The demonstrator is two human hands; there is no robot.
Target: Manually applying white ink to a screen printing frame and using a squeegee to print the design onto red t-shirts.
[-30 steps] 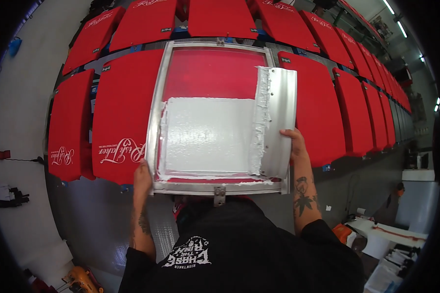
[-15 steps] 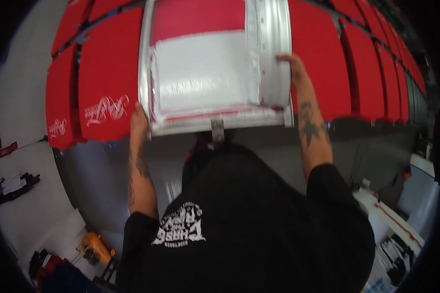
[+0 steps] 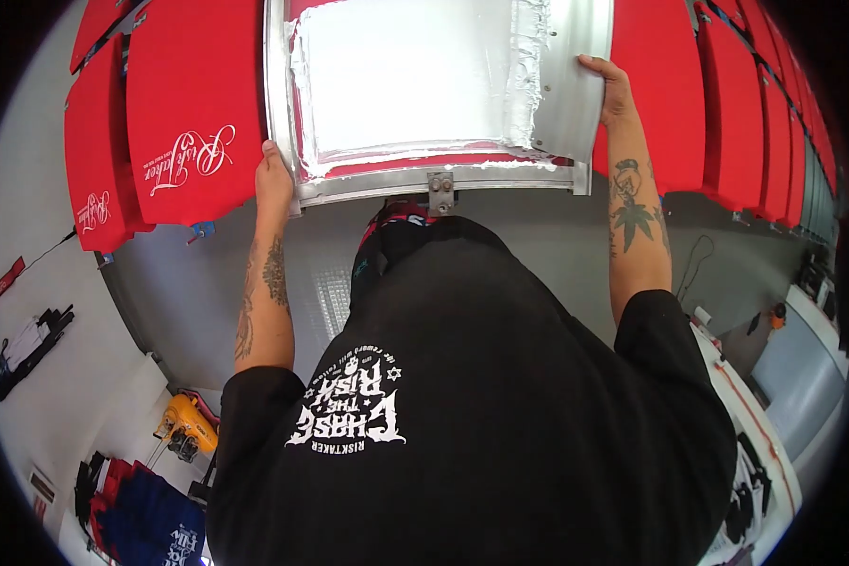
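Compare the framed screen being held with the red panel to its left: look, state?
The screen frame has a bare metal rim and is smeared with white ink; the red panel is clean red with white script printed on it. The frame is gripped by the left hand and right hand; no hand touches the panel. Both are flat and rectangular, with red showing.

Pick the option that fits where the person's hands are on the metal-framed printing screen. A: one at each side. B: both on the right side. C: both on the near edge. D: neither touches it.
A: the left hand grips the printing screen at its left corner, and the right hand holds its right side.
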